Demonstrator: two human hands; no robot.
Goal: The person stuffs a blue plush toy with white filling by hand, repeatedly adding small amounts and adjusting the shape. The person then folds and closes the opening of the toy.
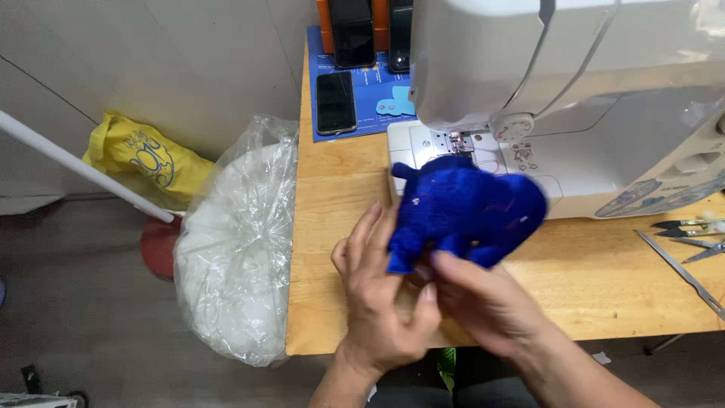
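— Desk first: pale wood, with a white sewing machine filling its far right corner. What sits beside the desk?

— Off its left edge, a clear plastic bag of white stuffing stands on the floor, a yellow bag behind it.

— And the blue thing?

— A blue plush piece lies near the desk's middle, its top just under the machine's needle. The left hand pinches its lower left corner; the right hand grips its lower edge, fingers closed on the fabric.

— Smaller items?

— Phones on a blue mat at the far edge; scissors and tweezers by the right edge.
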